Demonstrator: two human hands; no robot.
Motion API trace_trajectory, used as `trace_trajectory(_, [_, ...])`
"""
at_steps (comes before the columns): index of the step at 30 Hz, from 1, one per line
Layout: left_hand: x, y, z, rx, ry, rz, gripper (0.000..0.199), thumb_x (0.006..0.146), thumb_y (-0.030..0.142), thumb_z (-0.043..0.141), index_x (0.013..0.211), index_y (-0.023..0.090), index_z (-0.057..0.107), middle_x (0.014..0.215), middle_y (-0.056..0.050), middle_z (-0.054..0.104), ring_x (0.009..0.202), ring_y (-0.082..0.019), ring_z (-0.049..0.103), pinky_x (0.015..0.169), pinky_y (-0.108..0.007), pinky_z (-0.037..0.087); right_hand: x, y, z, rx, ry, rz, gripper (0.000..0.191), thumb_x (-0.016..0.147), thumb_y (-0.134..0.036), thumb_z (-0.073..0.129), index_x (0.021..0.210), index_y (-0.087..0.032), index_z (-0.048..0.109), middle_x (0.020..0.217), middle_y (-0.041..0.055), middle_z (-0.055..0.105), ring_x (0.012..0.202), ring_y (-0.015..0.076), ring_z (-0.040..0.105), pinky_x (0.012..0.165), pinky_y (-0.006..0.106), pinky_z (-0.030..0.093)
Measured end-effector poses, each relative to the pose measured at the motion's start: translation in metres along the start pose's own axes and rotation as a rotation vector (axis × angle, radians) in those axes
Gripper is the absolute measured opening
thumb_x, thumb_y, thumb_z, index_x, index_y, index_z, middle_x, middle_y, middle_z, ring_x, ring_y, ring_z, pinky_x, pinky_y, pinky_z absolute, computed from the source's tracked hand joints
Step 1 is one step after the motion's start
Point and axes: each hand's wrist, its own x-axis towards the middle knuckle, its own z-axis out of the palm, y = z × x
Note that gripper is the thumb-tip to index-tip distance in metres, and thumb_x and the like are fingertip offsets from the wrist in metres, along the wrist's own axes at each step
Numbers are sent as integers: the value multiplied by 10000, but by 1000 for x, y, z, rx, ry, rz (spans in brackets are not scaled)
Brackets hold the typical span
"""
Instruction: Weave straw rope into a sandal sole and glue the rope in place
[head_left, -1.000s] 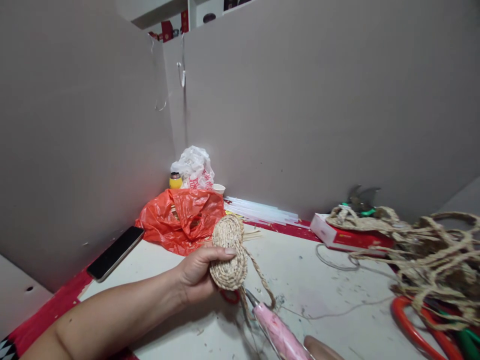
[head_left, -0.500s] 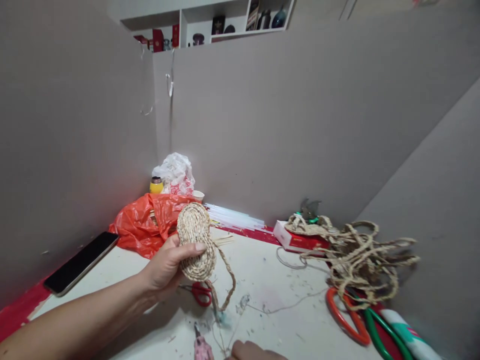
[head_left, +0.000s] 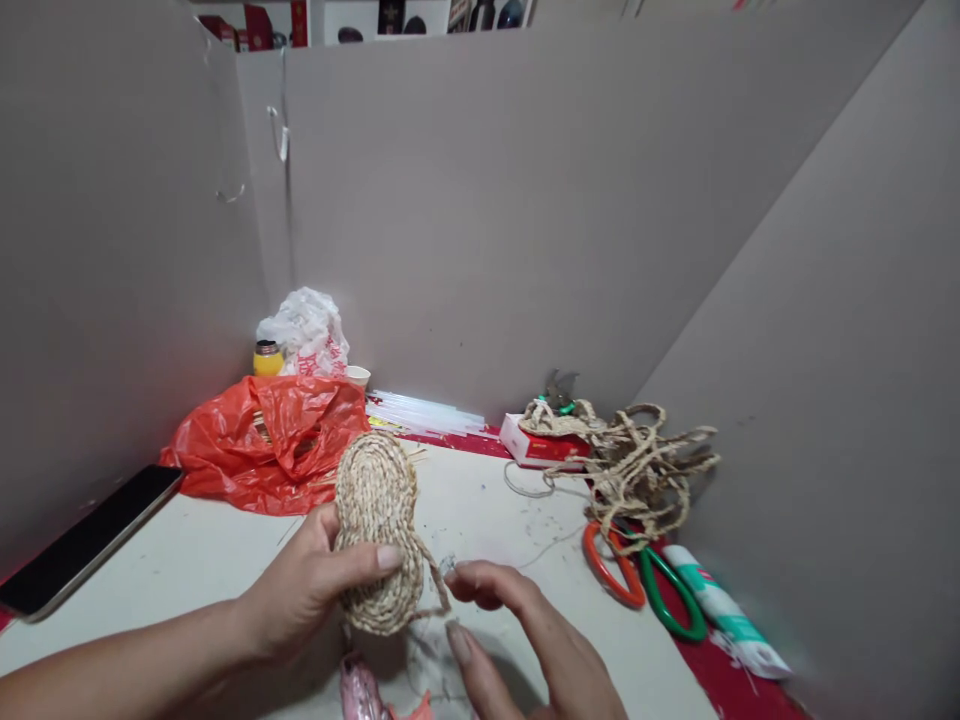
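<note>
My left hand (head_left: 319, 580) grips a woven straw sole (head_left: 379, 530), a flat figure-eight of coiled braid, with the thumb across its front and the fingers behind. From the sole's right side a loose braid tail (head_left: 435, 578) bends down and back to the left. My right hand (head_left: 517, 630) is beside this tail, thumb and forefinger apart on either side of its bend; I cannot tell whether a fingertip touches it. Below the sole, at the bottom edge, lies a pink glue gun (head_left: 360, 690), partly cut off by the frame.
A red plastic bag (head_left: 262, 470) and a phone (head_left: 94, 540) lie on the left. Translucent glue sticks (head_left: 427, 412) line the back wall. To the right are a red-and-white box (head_left: 544, 445), tangled straw braid (head_left: 645, 480), orange and green handles (head_left: 671, 600) and a roll (head_left: 727, 610).
My right hand has risen from the bottom edge to the braid tail. The sole, held in my left hand, is lower in view. The camera view has shifted right and down.
</note>
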Motion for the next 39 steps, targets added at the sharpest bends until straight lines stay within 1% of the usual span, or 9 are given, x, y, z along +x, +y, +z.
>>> trace_trajectory(4, [0, 1, 3, -23, 8, -3, 156, 704, 203, 742, 823, 114, 694, 696, -53, 691, 599, -132, 620, 584, -218, 493, -3, 6, 5, 53, 16, 13, 337, 795, -109, 563, 1117, -198, 523, 997, 69, 669, 883, 187, 655, 800, 264, 541])
trace_trajectory(8, [-1, 1, 5, -49, -14, -21, 147, 711, 208, 736, 811, 109, 698, 683, -64, 699, 599, -143, 634, 584, -222, 494, 1, 2, 6, 169, -21, 54, 253, 809, -121, 553, 1042, -219, 564, 816, 11, 701, 714, 137, 680, 684, 175, 550])
trace_trajectory(13, [-2, -3, 4, -55, -21, -29, 149, 703, 229, 740, 770, 106, 693, 652, -53, 681, 576, -136, 617, 571, -218, 480, -1, -1, 13, 117, 83, -40, 214, 824, -97, 509, 983, -216, 588, 734, 8, 701, 595, 111, 663, 594, 157, 539])
trace_trajectory(17, [-1, -5, 2, -51, 21, -41, 181, 678, 234, 760, 779, 103, 686, 669, -55, 681, 569, -128, 600, 567, -217, 478, -7, 3, 18, 76, 70, -109, 247, 848, -92, 487, 1052, -193, 580, 759, 48, 718, 614, 145, 670, 582, 222, 556])
trace_trajectory(21, [-1, -6, 3, -62, 8, -50, 180, 684, 233, 754, 781, 95, 691, 680, -68, 689, 588, -142, 619, 586, -228, 489, -8, 4, 18, 36, 73, -135, 256, 861, -93, 470, 1080, -189, 561, 775, 51, 730, 602, 146, 687, 567, 222, 567])
trace_trajectory(24, [-1, -7, 5, -67, 12, -60, 174, 692, 228, 748, 789, 94, 694, 685, -71, 693, 595, -145, 625, 601, -237, 497, -7, 2, 15, 17, 77, -121, 285, 844, -98, 495, 1113, -186, 535, 785, 38, 732, 591, 138, 692, 585, 206, 582])
trace_trajectory(30, [-2, -9, 7, -96, -12, -63, 138, 719, 215, 730, 786, 101, 692, 677, -61, 689, 595, -142, 632, 594, -228, 500, -8, 2, 11, 125, -40, -110, 532, 797, -27, 513, 1298, -178, 416, 866, 44, 739, 700, 136, 718, 671, 196, 596])
trace_trajectory(34, [-1, -10, 5, -82, 2, -58, 159, 722, 223, 728, 806, 97, 679, 698, -71, 691, 605, -155, 633, 605, -254, 511, -9, 1, 10, 170, -59, -70, 537, 816, -45, 493, 1325, -192, 406, 802, 18, 737, 657, 126, 707, 661, 192, 593])
trace_trajectory(39, [-2, -15, 3, -63, 28, -45, 160, 726, 222, 725, 819, 108, 663, 705, -63, 684, 608, -149, 625, 605, -254, 507, -11, 0, 10, 203, -79, -54, 562, 809, -35, 509, 1337, -204, 419, 825, 26, 729, 674, 122, 703, 672, 191, 586])
